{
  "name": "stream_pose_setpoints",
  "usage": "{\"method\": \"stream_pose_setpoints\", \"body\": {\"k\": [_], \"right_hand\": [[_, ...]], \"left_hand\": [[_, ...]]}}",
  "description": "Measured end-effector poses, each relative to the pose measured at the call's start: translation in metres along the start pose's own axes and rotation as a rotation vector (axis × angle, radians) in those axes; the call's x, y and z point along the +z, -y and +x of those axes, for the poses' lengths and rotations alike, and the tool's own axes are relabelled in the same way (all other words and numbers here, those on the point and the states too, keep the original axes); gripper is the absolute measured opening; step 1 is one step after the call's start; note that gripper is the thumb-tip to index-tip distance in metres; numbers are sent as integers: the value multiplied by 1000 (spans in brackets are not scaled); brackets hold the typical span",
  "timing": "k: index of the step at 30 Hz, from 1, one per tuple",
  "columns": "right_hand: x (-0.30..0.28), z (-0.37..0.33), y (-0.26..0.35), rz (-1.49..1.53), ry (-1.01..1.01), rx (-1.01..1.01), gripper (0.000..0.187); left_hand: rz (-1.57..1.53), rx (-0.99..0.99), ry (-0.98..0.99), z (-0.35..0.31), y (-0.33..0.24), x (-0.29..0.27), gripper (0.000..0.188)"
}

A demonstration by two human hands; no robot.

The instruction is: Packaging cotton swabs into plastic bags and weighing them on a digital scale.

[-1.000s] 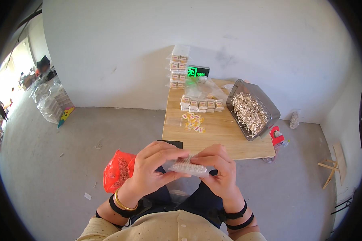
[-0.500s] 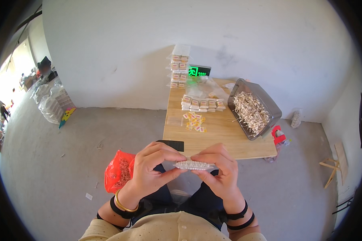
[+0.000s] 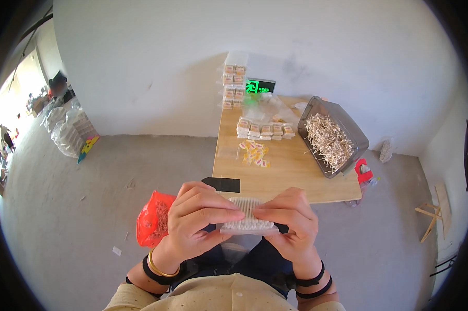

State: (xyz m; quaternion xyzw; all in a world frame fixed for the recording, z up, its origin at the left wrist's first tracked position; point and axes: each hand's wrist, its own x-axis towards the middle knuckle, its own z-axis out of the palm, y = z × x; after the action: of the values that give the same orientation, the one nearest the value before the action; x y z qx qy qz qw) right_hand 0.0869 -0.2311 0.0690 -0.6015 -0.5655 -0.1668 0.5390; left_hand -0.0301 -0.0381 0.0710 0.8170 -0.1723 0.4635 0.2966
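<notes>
A flat clear packet of white cotton swabs (image 3: 247, 224) is held in front of my body, just off the table's near edge. My left hand (image 3: 198, 215) grips its left side, thumb below and fingers across the top. On the opposite side my right hand (image 3: 292, 222) pinches it the same way, and the fingertips of both hands nearly meet over the middle. The swab tips face me in rows, and the sticks run away from me.
On the wooden table (image 3: 296, 181) lie loose yellow-and-white labels (image 3: 253, 153), a row of swab packets (image 3: 265, 129), a tall packet stack (image 3: 235, 80) and a grey bin (image 3: 356, 132) of loose swabs. A red plastic bag (image 3: 147, 223) stands on the floor, left of my knees.
The packet has tilted from edge-on so that its broad face now shows. Both hands have turned with it, and their fingers lie farther over its top.
</notes>
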Motion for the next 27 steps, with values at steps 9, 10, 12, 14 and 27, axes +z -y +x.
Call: {"method": "stream_pose_setpoints", "body": {"k": [9, 10, 12, 14, 27], "right_hand": [[11, -8, -4, 286, -40, 275, 27], [14, -10, -6, 292, -37, 280, 27], [20, -13, -12, 463, -99, 416, 25], [23, -20, -29, 429, -85, 409, 26], [23, -27, -53, 437, 97, 457, 51]], "left_hand": [[-129, -232, 80, 0, 11, 20, 36], [-126, -240, 82, -7, 18, 22, 36], [-268, -407, 155, -20, 32, 20, 40], [-431, -559, 128, -26, 30, 20, 35], [-207, -321, 81, -12, 14, 23, 33]]}}
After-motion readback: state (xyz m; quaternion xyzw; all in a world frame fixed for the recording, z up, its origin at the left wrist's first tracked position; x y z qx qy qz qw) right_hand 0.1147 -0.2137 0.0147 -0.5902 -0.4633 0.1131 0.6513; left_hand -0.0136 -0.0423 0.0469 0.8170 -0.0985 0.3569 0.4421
